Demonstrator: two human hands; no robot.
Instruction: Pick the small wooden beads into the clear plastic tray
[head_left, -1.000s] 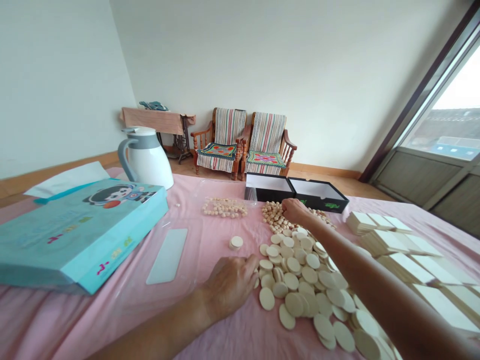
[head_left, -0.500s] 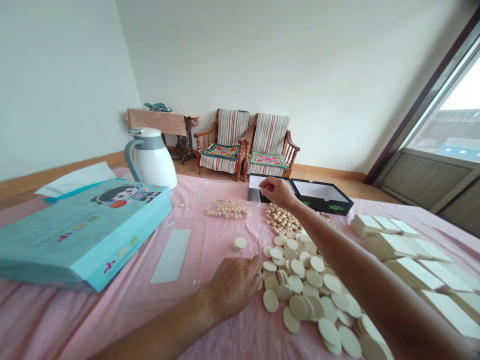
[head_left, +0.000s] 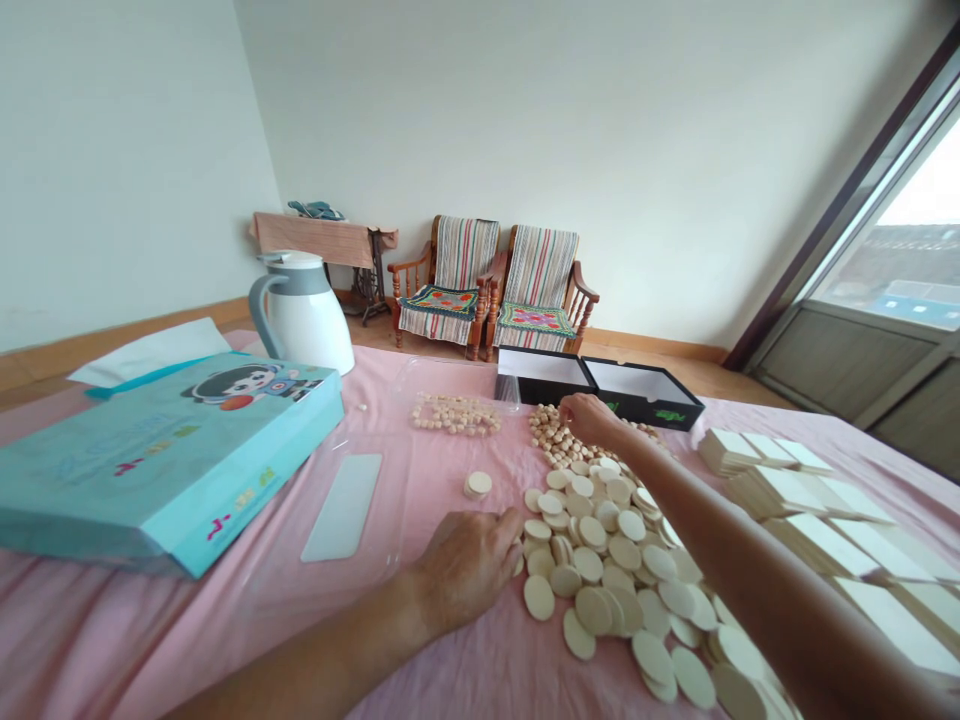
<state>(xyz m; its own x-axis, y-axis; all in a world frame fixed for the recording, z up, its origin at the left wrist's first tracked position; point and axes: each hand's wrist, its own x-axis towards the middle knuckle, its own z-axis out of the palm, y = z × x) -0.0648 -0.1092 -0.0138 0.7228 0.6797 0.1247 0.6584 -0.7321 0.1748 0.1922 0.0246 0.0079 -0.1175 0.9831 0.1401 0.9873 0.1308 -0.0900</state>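
The right hand (head_left: 592,418) bends over the wooden beads (head_left: 546,430), right of the frame's centre.
Its fingers are drawn narrow; whether they hold a bead, I cannot tell. At lower centre, the left hand (head_left: 466,568) curls beside round discs (head_left: 624,552), its fingertips' hold hidden.

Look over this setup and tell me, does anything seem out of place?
One small pale piece lies alone on the pink cloth, between the turquoise box and the clear tray of wooden beads. It looks stray because the beads are grouped elsewhere, though it's too small to identify.
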